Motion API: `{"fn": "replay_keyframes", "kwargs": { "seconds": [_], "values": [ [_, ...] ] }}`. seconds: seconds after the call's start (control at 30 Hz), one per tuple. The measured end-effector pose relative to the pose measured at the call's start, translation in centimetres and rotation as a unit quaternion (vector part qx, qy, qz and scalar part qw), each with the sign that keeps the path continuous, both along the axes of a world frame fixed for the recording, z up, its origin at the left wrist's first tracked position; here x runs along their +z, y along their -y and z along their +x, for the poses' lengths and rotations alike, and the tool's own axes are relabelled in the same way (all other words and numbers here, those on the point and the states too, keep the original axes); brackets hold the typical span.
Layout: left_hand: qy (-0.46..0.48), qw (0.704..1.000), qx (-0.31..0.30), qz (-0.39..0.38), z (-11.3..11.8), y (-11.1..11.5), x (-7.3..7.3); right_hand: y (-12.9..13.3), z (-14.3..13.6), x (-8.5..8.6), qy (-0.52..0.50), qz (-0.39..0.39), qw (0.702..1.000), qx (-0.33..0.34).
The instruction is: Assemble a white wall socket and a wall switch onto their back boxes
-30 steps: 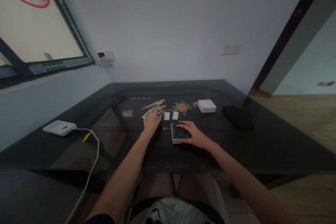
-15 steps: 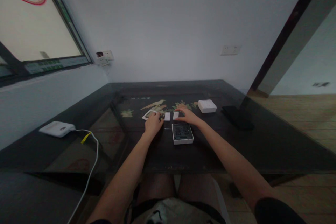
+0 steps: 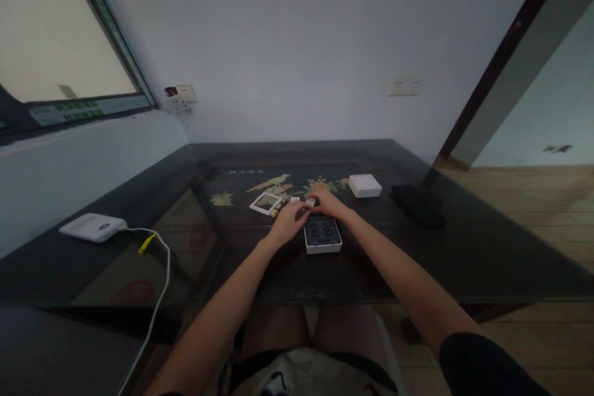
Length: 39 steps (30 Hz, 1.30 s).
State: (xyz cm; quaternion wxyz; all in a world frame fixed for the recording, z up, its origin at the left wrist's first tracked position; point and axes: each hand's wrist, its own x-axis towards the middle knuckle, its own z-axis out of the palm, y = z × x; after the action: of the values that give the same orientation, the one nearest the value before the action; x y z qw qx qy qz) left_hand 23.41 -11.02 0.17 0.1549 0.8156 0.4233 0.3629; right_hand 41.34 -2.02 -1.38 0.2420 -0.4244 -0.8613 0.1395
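Observation:
My right hand [image 3: 326, 204] pinches a small white rectangular piece [image 3: 310, 202] between thumb and fingers, above the far edge of a white box with a black insert [image 3: 322, 232]. My left hand [image 3: 290, 221] is closed, its fingertips meeting my right thumb at the near side of that piece. Whether the left fingers grip it is hidden. A second small white piece [image 3: 295, 199] shows just behind my left fingers. To the left lies a white square frame [image 3: 254, 205], with a small dark and yellow item [image 3: 277, 209] beside it.
A closed white box [image 3: 364, 186] stands at the back right, near a flat black object [image 3: 417, 205]. On the left lies a white device [image 3: 94, 227] with a white cable [image 3: 163, 284] running off the table [image 3: 223, 272]. A wall rises behind.
My left hand has left the white frame and moved right to meet my right hand at the small white piece. The frame and small item are now uncovered. The view has shifted slightly.

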Motion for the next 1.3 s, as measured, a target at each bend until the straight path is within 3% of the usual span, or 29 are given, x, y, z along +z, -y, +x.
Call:
{"fn": "replay_keyframes", "kwargs": {
  "seconds": [0.27, 0.47, 0.53, 0.77, 1.0, 1.1, 1.3],
  "values": [
    [0.040, 0.993, -0.050, -0.095, 1.3, 0.8, -0.1, 0.4, 0.0, 0.9, 0.008, -0.003, 1.000, -0.030],
    [0.036, 0.991, -0.073, -0.110, 1.4, 1.2, -0.2, 2.5, 3.7, 3.7, -0.054, 0.010, 0.998, -0.042],
    [0.035, 0.991, -0.072, -0.111, 1.5, 1.2, -0.2, 4.3, 5.1, 4.3, -0.140, -0.001, 0.990, -0.022],
    [0.048, 0.988, -0.079, -0.123, 1.6, 1.1, -0.4, 11.4, 7.6, 3.0, -0.265, -0.134, 0.955, 0.021],
    [0.050, 0.989, -0.077, -0.118, 1.8, 1.2, -0.5, 11.8, 7.5, 1.7, -0.444, -0.257, 0.855, 0.072],
    [0.052, 0.989, -0.081, -0.112, 1.8, 1.2, -0.6, 11.9, 7.3, 2.0, -0.427, -0.240, 0.869, 0.065],
    [0.061, 0.990, -0.082, -0.098, 1.9, 0.9, -1.0, 12.9, 7.0, 2.6, -0.273, -0.139, 0.949, 0.074]
  ]
}}
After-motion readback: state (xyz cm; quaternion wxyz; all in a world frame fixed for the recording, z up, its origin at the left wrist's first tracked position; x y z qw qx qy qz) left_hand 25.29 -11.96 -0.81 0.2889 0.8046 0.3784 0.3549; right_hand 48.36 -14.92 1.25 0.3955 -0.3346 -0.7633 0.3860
